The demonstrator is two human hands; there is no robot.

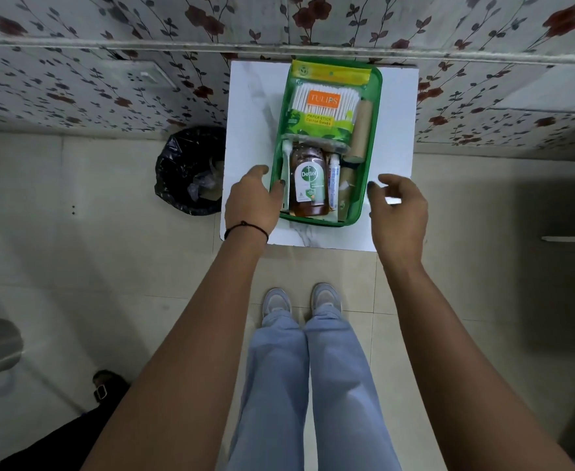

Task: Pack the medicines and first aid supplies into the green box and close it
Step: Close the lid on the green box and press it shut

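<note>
The green box (374,96) stands on a small white table (255,107), filled with supplies. Inside it lie a pack of cotton swabs (325,108), a brown Dettol bottle (308,185), a small white tube (333,178) and brown bandage rolls (361,130). My left hand (252,202) rests on the box's left wall near its front corner, thumb over the rim. My right hand (400,212) hovers just right of the box, fingers spread and curled, holding nothing. I cannot tell whether a clear lid covers the box.
A bin lined with a black bag (187,171) stands on the floor left of the table. A floral-papered wall (109,79) runs behind it. My legs and shoes (301,302) are just in front of the table on the tiled floor.
</note>
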